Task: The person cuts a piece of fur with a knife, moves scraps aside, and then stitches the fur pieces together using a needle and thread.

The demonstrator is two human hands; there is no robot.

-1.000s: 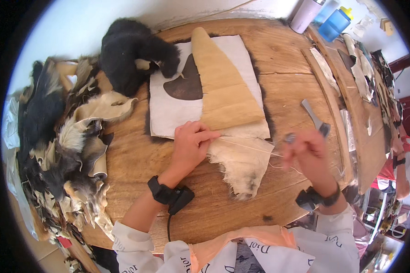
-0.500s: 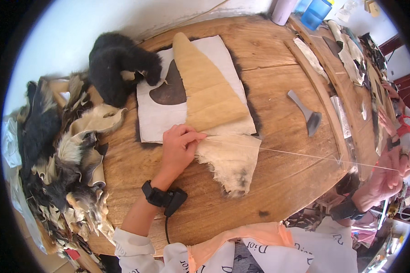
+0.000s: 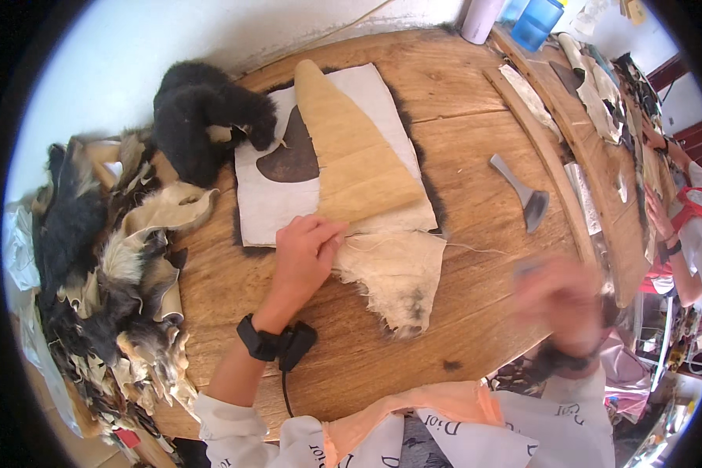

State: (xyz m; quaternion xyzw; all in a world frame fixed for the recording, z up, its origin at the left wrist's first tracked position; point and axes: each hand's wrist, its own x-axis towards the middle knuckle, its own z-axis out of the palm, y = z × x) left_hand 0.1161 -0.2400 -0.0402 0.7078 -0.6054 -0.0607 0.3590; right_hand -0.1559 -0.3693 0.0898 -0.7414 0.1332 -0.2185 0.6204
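My left hand (image 3: 304, 253) pinches the seam edge where a ragged cream hide piece (image 3: 402, 281) meets a white-backed, dark-furred hide panel (image 3: 269, 214). A yellow-tan pattern sheet (image 3: 359, 148) lies over the panel, beside a dark brown rounded patch (image 3: 288, 156). From the right end of the seam a thin thread (image 3: 476, 249) trails loosely across the wood. My right hand (image 3: 561, 304) hovers over the table's right side, smeared by motion; its fingers and anything in them cannot be made out.
Fur and hide scraps (image 3: 101, 257) heap up at the left; a black fur piece (image 3: 199, 117) lies at the back. A dark-bladed hand tool (image 3: 526, 195) rests right of the panel, near a wooden strip (image 3: 550, 164). Bottles (image 3: 538, 23) stand far right. Another person's hand (image 3: 657, 210) is at the right.
My right hand has swung back leftward from the far right. The thread, stretched taut before, now hangs slack and curved. My left hand stays at the seam.
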